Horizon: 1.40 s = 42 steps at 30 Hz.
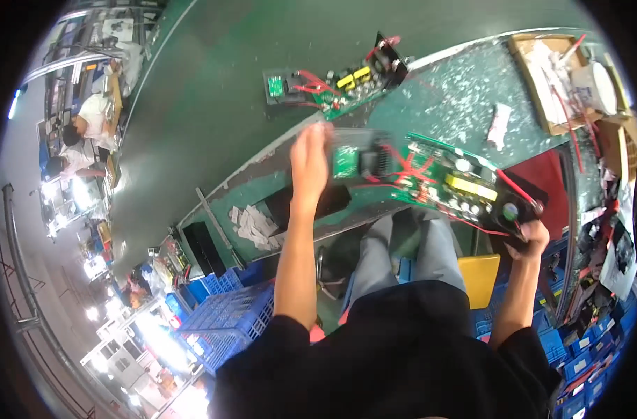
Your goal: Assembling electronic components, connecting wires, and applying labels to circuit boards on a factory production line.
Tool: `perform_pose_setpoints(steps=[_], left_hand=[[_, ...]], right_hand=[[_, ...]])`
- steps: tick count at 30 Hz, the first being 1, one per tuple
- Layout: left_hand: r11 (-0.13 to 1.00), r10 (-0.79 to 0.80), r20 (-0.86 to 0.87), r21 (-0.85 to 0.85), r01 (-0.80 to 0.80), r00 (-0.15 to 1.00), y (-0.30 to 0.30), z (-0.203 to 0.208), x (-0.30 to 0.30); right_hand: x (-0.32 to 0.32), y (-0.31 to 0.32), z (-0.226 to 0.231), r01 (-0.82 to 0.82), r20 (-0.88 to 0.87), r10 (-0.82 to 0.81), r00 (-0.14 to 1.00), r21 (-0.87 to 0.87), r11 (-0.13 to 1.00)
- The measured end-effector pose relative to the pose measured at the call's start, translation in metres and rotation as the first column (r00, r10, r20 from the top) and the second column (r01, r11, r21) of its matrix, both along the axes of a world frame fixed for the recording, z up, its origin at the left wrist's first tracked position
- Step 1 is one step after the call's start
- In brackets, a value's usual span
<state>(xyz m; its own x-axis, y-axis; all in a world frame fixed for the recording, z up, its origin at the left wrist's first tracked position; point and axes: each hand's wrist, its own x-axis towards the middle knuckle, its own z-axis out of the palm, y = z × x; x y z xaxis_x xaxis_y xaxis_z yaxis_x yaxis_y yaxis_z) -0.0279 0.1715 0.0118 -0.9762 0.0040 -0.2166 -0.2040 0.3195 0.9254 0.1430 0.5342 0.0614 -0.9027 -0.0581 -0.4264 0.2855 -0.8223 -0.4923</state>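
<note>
A green circuit board with yellow-wrapped components, red wires and a black end plate is held up slantwise in front of me. My right hand is closed around its black end. Red wires link the board to a flat plate carrying a small green board and a black finned part. My left hand, slightly blurred, grips the left edge of that plate; its thumb is hidden. Farther off on the green conveyor's edge lies a similar circuit board with red wires and an upright black plate.
A cardboard tray with wires and white pieces sits at far right, near a white packet. Black blocks and white strips lie on the bench at left. Blue crates and a yellow stool stand below.
</note>
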Motion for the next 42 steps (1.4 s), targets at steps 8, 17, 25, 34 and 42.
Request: perform_pose_setpoints(steps=[8, 17, 25, 34, 42], left_hand=[[0.649, -0.389, 0.061, -0.689, 0.321, 0.919, 0.12, 0.03, -0.121], [0.506, -0.596, -0.035, -0.792, 0.341, 0.802, 0.136, 0.017, -0.074], [0.401, -0.759, 0.095, -0.71, 0.578, 0.644, 0.121, 0.038, -0.058], [0.729, -0.375, -0.35, -0.684, 0.04, 0.858, 0.06, 0.029, 0.033], [0.624, -0.41, -0.149, -0.765, 0.158, 0.9, -0.016, 0.011, 0.149]], right_hand=[[0.085, 0.078, 0.036, 0.421, -0.106, -0.416, 0.903, 0.03, 0.907], [0.098, 0.079, 0.039, 0.343, -0.217, -0.35, 0.911, -0.068, 0.937], [0.086, 0.074, 0.03, 0.233, -0.347, -0.266, 0.899, -0.136, 0.963], [0.088, 0.082, 0.023, 0.214, -0.28, -0.261, 0.924, -0.189, 0.959], [0.059, 0.082, 0.038, 0.035, -0.274, -0.09, 0.957, -0.2, 0.979]])
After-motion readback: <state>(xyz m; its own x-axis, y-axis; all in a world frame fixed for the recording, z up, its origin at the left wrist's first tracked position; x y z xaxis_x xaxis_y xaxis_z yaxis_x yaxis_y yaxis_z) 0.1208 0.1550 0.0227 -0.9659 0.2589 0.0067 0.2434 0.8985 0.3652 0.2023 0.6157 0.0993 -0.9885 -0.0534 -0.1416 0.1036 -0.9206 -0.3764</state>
